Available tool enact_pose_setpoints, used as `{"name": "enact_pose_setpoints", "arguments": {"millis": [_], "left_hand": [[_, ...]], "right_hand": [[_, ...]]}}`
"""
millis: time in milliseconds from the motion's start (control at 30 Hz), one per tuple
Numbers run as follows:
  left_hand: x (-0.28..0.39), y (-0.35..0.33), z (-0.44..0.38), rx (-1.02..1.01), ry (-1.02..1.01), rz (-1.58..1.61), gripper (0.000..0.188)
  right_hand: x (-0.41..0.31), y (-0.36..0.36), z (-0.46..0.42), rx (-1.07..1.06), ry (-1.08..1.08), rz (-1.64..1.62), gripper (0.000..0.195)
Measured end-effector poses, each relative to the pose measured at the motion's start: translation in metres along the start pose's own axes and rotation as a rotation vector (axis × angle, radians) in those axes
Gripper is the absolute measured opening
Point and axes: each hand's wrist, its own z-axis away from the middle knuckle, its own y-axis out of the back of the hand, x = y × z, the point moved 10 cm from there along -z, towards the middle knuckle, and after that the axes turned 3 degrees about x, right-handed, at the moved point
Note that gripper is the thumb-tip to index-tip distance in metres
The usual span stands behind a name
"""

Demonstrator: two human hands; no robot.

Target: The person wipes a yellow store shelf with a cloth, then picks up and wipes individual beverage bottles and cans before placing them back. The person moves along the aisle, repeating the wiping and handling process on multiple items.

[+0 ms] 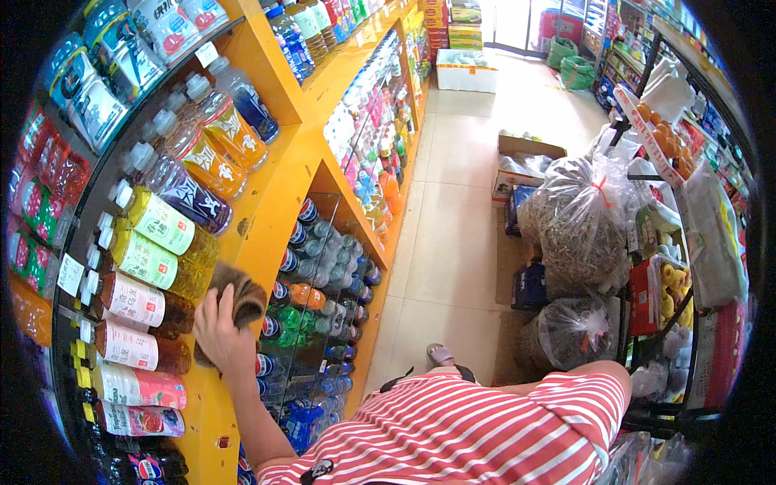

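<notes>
My left hand (223, 330) holds a folded brown cloth (237, 290) against the front edge of a yellow wooden shelf (260, 212). Just beside the cloth lie yellow-green tea bottles (176, 227) and dark tea bottles (142, 303), their caps pointing away from me. Farther along the same shelf are purple and orange drink bottles (209, 163). Part of the cloth is hidden under my fingers. My right hand is out of view; that arm is bent behind the striped shirt.
Below the shelf, a glass-fronted compartment (315, 291) holds many bottles. Across the tiled aisle (445, 230) stand large clear bags of dried goods (582, 236), an open cardboard box (527, 167) and a rack with a box of oranges (664, 136). A white foam box (467, 76) is farther off.
</notes>
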Motion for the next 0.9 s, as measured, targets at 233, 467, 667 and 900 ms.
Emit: {"name": "enact_pose_setpoints", "arguments": {"millis": [233, 467, 667, 900], "left_hand": [[-0.009, 0.015, 0.028, 0.073, 0.004, -0.06, 0.042], [-0.007, 0.012, 0.023, 0.073, 0.052, -0.064, 0.039], [-0.007, 0.016, 0.027, 0.117, 0.017, -0.022, 0.037], [-0.007, 0.015, 0.03, 0.113, 0.021, -0.052, 0.037]], "right_hand": [[-0.006, -0.012, 0.001, 0.037, -0.007, -0.026, 0.059], [-0.005, -0.015, 0.007, 0.069, -0.035, -0.041, 0.059], [-0.003, -0.025, 0.012, 0.063, -0.062, -0.059, 0.06], [0.001, -0.033, 0.017, 0.04, -0.091, -0.054, 0.062]]}}
